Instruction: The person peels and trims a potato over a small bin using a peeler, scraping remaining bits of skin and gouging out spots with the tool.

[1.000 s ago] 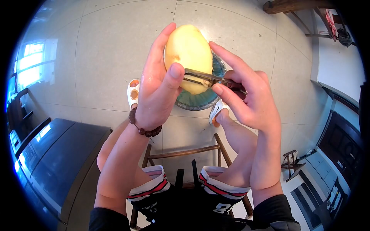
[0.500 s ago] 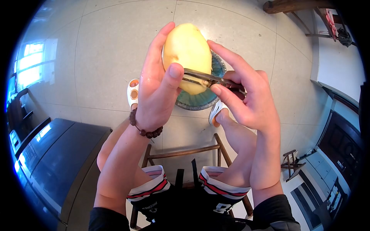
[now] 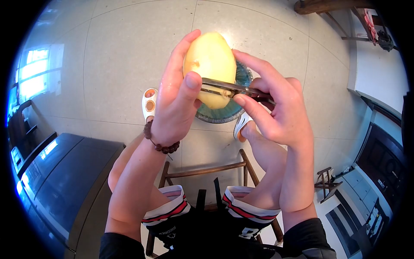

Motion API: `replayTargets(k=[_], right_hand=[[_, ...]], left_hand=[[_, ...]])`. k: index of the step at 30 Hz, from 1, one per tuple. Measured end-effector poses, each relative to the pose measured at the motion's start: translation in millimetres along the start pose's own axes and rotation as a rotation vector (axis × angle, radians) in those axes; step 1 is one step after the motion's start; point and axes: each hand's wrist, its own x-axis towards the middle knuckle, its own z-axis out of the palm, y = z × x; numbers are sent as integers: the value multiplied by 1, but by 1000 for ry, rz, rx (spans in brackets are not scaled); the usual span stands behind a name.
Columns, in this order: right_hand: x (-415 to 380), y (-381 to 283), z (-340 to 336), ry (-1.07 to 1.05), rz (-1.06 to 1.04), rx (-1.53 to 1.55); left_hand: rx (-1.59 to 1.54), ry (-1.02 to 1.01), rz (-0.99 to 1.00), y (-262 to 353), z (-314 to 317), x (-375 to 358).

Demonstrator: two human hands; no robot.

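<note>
Cradling a potato [image 3: 209, 54] in the left hand [image 3: 174, 97], upper centre of the frame, grasping a peeler [image 3: 243, 90] across it in the right hand [image 3: 284, 114], over a bowl [image 3: 220, 118]

The potato [image 3: 211, 58] is big, pale yellow and shaped like an egg. The side we see has no skin, just a small brown spot on its left. Its long way runs up and down, near the top middle of the picture. The peeler [image 3: 242, 90] is thin, dark and shiny. It goes across the potato's low part, sloping down to the right.
</note>
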Motion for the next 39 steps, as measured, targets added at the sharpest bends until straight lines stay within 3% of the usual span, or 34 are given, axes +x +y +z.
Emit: replayTargets(k=[3, 39], right_hand=[[0, -1, -1, -9, 20, 6], [-1, 8, -3, 37, -141, -99]], left_hand=[[-131, 29, -46, -1, 5, -1], [-245, -60, -215, -3, 5, -2]])
